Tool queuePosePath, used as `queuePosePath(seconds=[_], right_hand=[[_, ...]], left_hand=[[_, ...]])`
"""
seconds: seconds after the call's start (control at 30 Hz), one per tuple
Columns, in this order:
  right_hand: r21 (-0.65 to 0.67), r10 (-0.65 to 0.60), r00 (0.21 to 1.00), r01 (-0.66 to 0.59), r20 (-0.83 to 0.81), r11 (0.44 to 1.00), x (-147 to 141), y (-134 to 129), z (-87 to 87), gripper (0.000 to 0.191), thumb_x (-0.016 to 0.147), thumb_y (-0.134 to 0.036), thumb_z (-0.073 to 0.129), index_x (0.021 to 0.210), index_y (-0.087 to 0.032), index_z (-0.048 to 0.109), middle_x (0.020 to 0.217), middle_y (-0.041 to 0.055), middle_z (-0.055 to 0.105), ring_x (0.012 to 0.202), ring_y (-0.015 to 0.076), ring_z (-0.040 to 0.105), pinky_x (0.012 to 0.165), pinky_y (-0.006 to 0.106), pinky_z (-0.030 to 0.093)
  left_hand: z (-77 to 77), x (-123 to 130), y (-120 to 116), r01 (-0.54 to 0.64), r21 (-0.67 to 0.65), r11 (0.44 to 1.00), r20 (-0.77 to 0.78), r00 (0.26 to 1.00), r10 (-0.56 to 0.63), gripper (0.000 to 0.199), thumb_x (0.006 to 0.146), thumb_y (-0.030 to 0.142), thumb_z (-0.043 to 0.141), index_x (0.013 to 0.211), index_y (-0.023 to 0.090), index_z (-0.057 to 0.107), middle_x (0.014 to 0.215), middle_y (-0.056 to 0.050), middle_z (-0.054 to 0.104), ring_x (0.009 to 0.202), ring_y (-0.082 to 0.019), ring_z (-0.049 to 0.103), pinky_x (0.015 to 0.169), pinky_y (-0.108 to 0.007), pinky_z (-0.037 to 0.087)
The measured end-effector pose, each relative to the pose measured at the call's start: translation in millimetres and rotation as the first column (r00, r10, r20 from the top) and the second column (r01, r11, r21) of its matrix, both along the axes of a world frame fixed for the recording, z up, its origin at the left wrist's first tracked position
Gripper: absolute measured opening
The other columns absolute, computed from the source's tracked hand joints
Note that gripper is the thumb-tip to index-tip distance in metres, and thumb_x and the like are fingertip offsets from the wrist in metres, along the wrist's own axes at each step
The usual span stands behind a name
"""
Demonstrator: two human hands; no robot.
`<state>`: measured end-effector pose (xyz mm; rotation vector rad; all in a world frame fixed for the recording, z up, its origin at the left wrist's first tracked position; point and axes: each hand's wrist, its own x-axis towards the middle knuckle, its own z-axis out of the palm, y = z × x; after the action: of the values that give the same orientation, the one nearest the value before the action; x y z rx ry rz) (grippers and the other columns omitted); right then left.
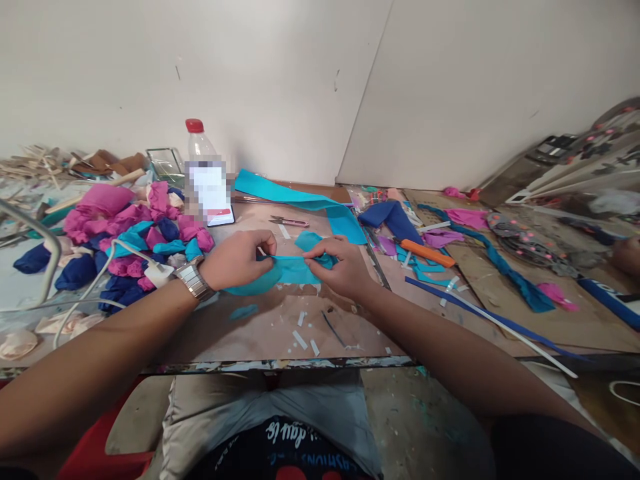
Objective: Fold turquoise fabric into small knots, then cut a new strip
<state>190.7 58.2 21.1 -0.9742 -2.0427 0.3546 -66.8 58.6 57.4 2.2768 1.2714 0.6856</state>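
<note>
A turquoise strip of crepe-like material stretches between my two hands, just above the table. My left hand, with a metal watch on the wrist, pinches its left part between thumb and forefinger. The right part is pinched by my right hand in the same way. One rounded end of the strip hangs below my left fingers, and another turquoise part shows behind my right fingertips. Beyond my hands lie pink-handled thread snips and a long turquoise band.
Left of me are a pile of pink, blue and turquoise bundles, a white cable, a propped phone and a red-capped bottle. At right are an orange cutter, blue strips and a white stick. Another person's hand shows at the far right.
</note>
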Motion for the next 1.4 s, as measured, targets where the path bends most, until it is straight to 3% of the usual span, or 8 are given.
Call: queuePosePath(seconds=[0.23,0.53,0.73,0.83,0.97,1.2,1.4], right_hand=[[0.004,-0.016,1.000,0.016,-0.014,1.000,0.8,1.4,-2.3,0.004,0.086,-0.025,0.073,0.083,-0.025,0.076,0.087,0.0013,0.082,0.084,0.0232,0.074,0.094,0.044,0.044],[-0.006,-0.026,0.999,0.026,-0.033,1.000,0.0,2.5,-1.9,0.004,0.085,-0.024,0.074,0.082,-0.025,0.078,0.086,0.0016,0.082,0.083,0.0226,0.074,0.091,0.041,0.046],[-0.036,-0.031,0.998,0.029,-0.051,0.999,-0.4,1.9,-1.4,0.004,0.083,-0.026,0.075,0.081,-0.024,0.077,0.083,0.0017,0.080,0.080,0.0219,0.072,0.089,0.040,0.047],[-0.048,-0.018,0.999,0.016,-0.045,0.999,0.0,1.4,-1.2,0.004,0.083,-0.026,0.075,0.081,-0.024,0.077,0.083,0.0018,0.080,0.079,0.0220,0.072,0.090,0.041,0.047],[-0.049,-0.028,0.998,0.026,-0.048,0.998,-0.4,1.6,-1.9,0.005,0.083,-0.026,0.075,0.079,-0.024,0.076,0.083,0.0018,0.080,0.080,0.0224,0.072,0.090,0.041,0.047],[-0.046,-0.027,0.999,0.025,-0.035,0.999,0.0,2.2,-2.0,0.005,0.083,-0.027,0.074,0.079,-0.024,0.077,0.081,0.0017,0.080,0.078,0.0218,0.071,0.089,0.041,0.048],[-0.045,-0.020,0.999,0.019,-0.030,0.999,0.3,1.8,-2.2,0.005,0.084,-0.027,0.074,0.080,-0.024,0.077,0.082,0.0015,0.080,0.078,0.0217,0.071,0.091,0.041,0.047]], left_hand=[[2.7,-3.3,3.0,0.024,-0.046,0.999,0.097,0.995,-0.019,0.012,0.077,0.023,0.066,0.086,0.020,0.059,0.080,0.001,0.063,0.069,-0.014,0.059,0.066,-0.027,0.045],[6.4,-0.1,1.5,0.240,-0.156,0.958,0.259,0.946,-0.194,0.014,0.080,0.024,0.069,0.089,0.018,0.061,0.082,0.000,0.060,0.073,-0.013,0.054,0.068,-0.026,0.047],[2.6,-3.2,4.0,0.193,-0.044,0.980,0.158,0.970,-0.184,0.023,0.080,0.028,0.072,0.100,0.019,0.066,0.094,-0.002,0.066,0.082,-0.016,0.057,0.077,-0.029,0.049],[1.3,-2.1,3.1,0.183,-0.023,0.983,0.089,0.980,-0.181,0.018,0.083,0.029,0.069,0.099,0.020,0.069,0.091,-0.002,0.068,0.083,-0.017,0.059,0.079,-0.031,0.048],[2.9,-1.0,3.1,0.166,-0.031,0.986,0.092,0.982,-0.162,0.013,0.085,0.028,0.065,0.092,0.019,0.071,0.086,-0.002,0.069,0.079,-0.016,0.060,0.077,-0.030,0.049],[3.5,-1.9,4.9,0.149,-0.027,0.988,0.123,0.982,-0.145,0.020,0.084,0.035,0.070,0.093,0.018,0.075,0.084,-0.003,0.072,0.077,-0.016,0.063,0.073,-0.028,0.050],[2.6,1.0,1.3,0.102,0.032,0.994,0.090,0.990,-0.104,0.015,0.085,0.029,0.067,0.089,0.018,0.076,0.084,-0.004,0.074,0.077,-0.017,0.064,0.073,-0.030,0.050]])
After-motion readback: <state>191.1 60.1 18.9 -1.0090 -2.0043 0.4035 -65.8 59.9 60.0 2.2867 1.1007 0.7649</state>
